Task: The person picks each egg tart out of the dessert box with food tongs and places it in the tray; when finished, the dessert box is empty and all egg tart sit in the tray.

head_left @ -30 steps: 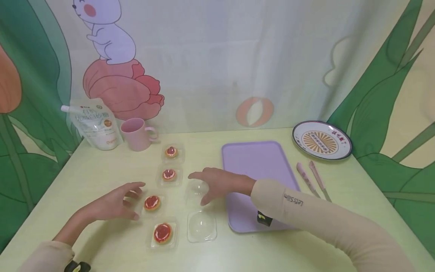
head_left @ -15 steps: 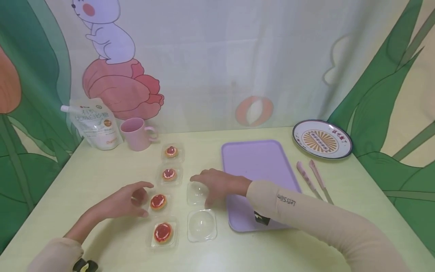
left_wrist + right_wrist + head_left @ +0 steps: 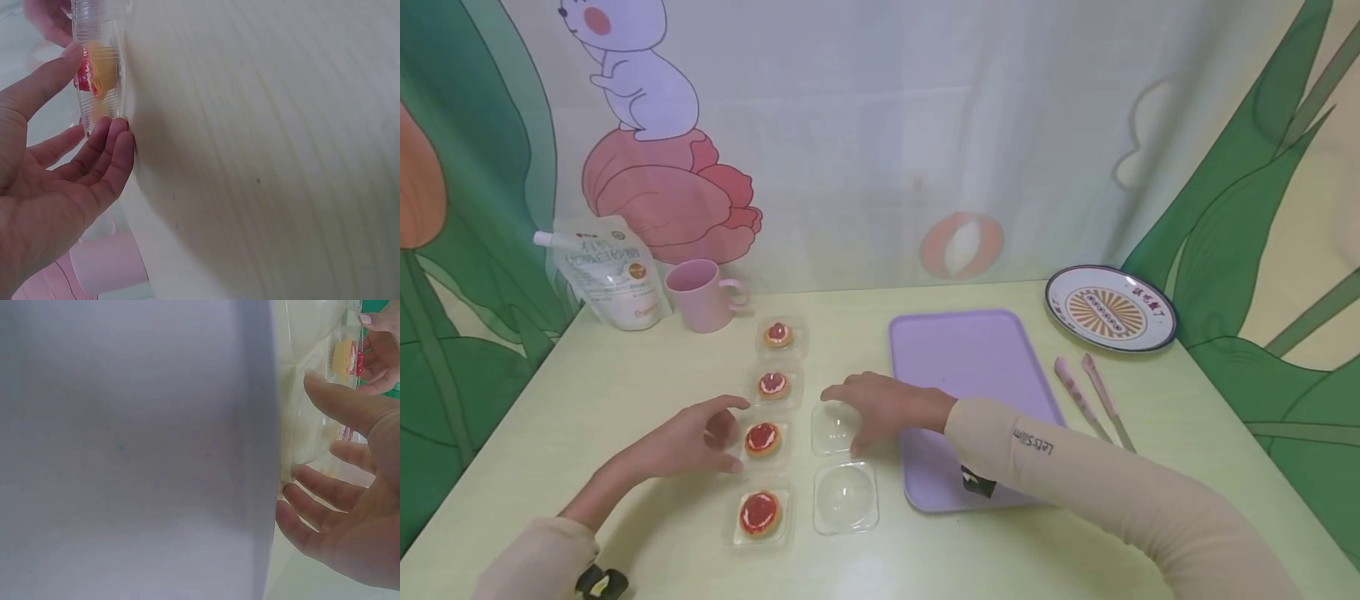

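Observation:
Several small red-topped tarts sit in a column, each in a clear square plastic box. My left hand [image 3: 688, 442] holds the third box [image 3: 784, 458] from the back by its left side, thumb and fingers at two edges, with the tart [image 3: 763, 439] inside. In the left wrist view, the thumb and fingertips touch this box's ridged wall [image 3: 107, 103]. My right hand [image 3: 883, 408] spans a clear domed lid [image 3: 831, 429], its fingers at the lid's edge; part of the lid is hidden under the hand. A second domed lid [image 3: 846, 498] lies just in front.
A lilac tray [image 3: 962, 350] lies under the right forearm. Behind it stand a patterned plate [image 3: 1111, 308] and two pink-handled utensils [image 3: 1078, 392]. At the back left are a pink mug [image 3: 700, 296] and a spouted pouch [image 3: 613, 279]. Another boxed tart [image 3: 760, 513] lies at the front.
My left hand has slid the third boxed tart to the right and slightly back, into line with the others. The right hand has shifted slightly right and stays at the lid.

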Demonstrator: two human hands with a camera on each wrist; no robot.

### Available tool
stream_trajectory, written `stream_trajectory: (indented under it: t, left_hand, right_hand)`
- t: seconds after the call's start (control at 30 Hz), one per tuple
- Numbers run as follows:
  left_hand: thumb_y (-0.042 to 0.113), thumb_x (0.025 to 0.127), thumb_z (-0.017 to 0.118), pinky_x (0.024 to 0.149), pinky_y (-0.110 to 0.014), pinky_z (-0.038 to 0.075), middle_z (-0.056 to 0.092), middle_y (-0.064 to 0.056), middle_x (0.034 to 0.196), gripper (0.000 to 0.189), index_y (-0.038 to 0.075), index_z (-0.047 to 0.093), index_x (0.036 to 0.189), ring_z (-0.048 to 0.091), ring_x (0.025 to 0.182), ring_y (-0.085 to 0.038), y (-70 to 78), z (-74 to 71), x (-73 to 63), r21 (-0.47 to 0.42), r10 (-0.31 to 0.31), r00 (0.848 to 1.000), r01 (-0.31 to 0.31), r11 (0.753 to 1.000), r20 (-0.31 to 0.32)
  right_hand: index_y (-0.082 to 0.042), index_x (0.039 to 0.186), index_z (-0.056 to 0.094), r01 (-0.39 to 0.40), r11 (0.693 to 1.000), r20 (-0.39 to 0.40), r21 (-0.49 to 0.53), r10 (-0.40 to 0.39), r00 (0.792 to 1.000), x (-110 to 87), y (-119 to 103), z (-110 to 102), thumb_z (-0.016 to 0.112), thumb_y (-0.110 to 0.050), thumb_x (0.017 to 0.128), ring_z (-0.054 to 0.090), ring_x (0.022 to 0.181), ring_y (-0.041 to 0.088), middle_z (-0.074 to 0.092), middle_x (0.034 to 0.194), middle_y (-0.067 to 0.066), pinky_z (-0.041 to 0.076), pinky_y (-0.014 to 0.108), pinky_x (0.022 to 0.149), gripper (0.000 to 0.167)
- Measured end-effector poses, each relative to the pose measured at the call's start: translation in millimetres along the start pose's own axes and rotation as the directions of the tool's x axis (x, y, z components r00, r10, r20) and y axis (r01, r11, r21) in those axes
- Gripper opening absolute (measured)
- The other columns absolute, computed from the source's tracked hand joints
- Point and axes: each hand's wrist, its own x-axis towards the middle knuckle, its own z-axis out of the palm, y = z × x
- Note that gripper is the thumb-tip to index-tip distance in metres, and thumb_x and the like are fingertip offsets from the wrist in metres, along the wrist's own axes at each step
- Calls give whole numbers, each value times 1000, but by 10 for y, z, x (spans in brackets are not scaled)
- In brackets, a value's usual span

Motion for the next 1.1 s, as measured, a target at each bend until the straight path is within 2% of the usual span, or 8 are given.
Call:
stream_trajectory:
  t: [0.17,0.37,0.5,0.63,0.73,0.8,0.93,1.1]
  left_hand:
    - [17,73,89,82,-33,56,61,-6,96,77,-5,49,135,58,90,-20,0,22,28,18,-23,1000,23,1000,-4]
    - [18,74,89,83,-34,57,62,-7,96,78,-5,48,136,59,91,-21,16,23,35,6,-9,1000,9,1000,-1]
    - [20,76,87,84,-35,57,63,-9,98,79,-5,45,139,61,92,-20,37,-84,-3,-16,-10,1000,10,1000,3]
    - [18,82,83,84,-35,58,64,-11,98,71,-5,47,138,62,91,-19,36,-278,-1,10,-24,999,25,1000,-39]
    - [15,84,80,83,-33,58,64,-14,98,64,-7,49,136,64,91,-21,13,-389,54,40,-11,997,13,999,-70]
    - [13,85,79,82,-32,57,65,-16,100,62,-7,49,136,65,94,-23,-2,-423,110,49,0,998,3,999,-68]
    - [11,86,77,85,-39,57,64,-22,105,60,-7,49,136,67,98,-32,-23,-432,254,56,29,999,-26,998,-42]
    - [8,85,77,87,-46,57,62,-26,109,63,-7,46,139,67,102,-39,-74,-426,416,24,35,999,-35,999,6]
  right_hand:
    - [-15,144,51,-7,1000,-11,-1,7,1000,4,3,16,89,-22,74,55,119,23,62,128,8,45,36,103,81]
    - [-14,143,51,-8,1000,-18,2,8,1000,-15,10,22,90,-21,72,55,119,24,62,128,9,45,36,104,81]
    - [-14,146,47,6,1000,-34,12,-6,999,-23,32,-25,88,-24,75,55,117,24,60,128,11,46,36,101,83]
    - [-14,150,42,6,997,-118,82,4,993,7,75,-156,83,-24,81,55,114,26,59,129,15,47,39,97,80]
    - [-13,150,41,16,990,-175,138,8,985,83,100,-236,81,-21,84,56,120,30,58,133,18,47,42,99,78]
    - [-13,150,41,35,989,-189,146,-7,982,166,107,-246,81,-20,84,56,124,32,58,134,19,47,43,101,77]
    - [-14,150,41,55,991,-187,126,-30,982,368,80,-197,81,-20,84,57,123,30,59,134,18,48,42,101,77]
    - [-14,150,42,29,993,-178,111,-9,984,578,-9,-153,81,-20,84,58,118,27,62,131,15,47,40,100,77]
